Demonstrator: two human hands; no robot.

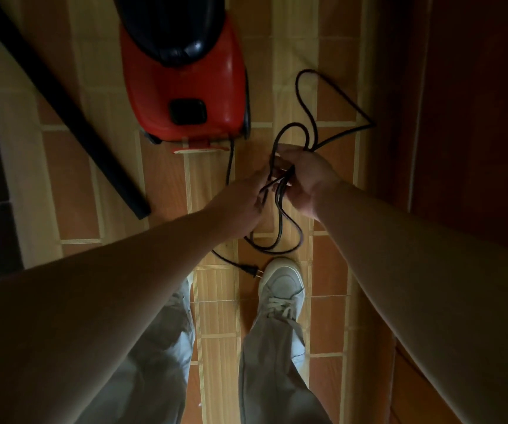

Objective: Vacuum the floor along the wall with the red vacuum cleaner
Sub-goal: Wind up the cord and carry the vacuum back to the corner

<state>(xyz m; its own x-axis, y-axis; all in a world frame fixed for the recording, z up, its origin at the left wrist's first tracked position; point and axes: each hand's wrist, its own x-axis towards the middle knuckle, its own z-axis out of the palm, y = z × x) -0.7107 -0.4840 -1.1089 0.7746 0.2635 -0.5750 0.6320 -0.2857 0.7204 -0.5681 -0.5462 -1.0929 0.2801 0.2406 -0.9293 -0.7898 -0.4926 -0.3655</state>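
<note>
While the person stands on the tiled floor (pixel 75 194), both hands are out in front and busy with a black cord (pixel 297 88). The right hand (pixel 304 182) has its fingers curled round a bunch of cord loops. The left hand (pixel 240 203) pinches some of the same strands just beside it, so the two hands are almost touching.

Some loops hang down under the hands. One big loop lies on the floor past the right hand, near a dark brown wall (pixel 476 102). One end of the cord goes into the back of the red vacuum cleaner (pixel 185 87). The other end has a plug (pixel 251 269), and it lies on the floor right by the toe of a white shoe (pixel 283 286).

The red vacuum cleaner sits on the floor just ahead of the hands (it has a shiny black top and a black button near its back end). It is not touched by either hand. A long black tube (pixel 63 108) lies slanted on the floor to the left of it. Pale trousers (pixel 277 362) show below the arms.
</note>
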